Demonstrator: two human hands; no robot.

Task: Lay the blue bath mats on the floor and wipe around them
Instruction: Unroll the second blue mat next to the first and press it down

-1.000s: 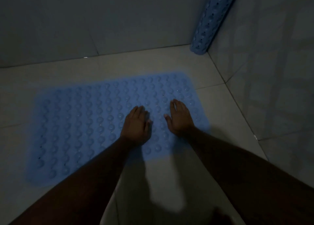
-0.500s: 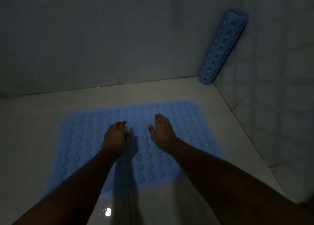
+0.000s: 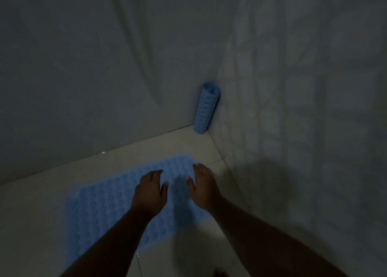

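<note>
The room is dim, a corner where two pale tiled walls (image 3: 293, 88) meet a light tiled floor (image 3: 31, 224). One blue bath mat (image 3: 100, 209) lies flat on the floor, its bumps showing. Over its far end, the left hand (image 3: 150, 193) and right hand (image 3: 202, 185) are held palms down, fingers (image 3: 159, 172) loosely spread, holding nothing. At 12 o'clock from the hands, a second mat, rolled (image 3: 206, 109), stands upright in the corner.

Tiled bathroom corner (image 3: 211, 134); bath mat (image 3: 104, 205)
</note>
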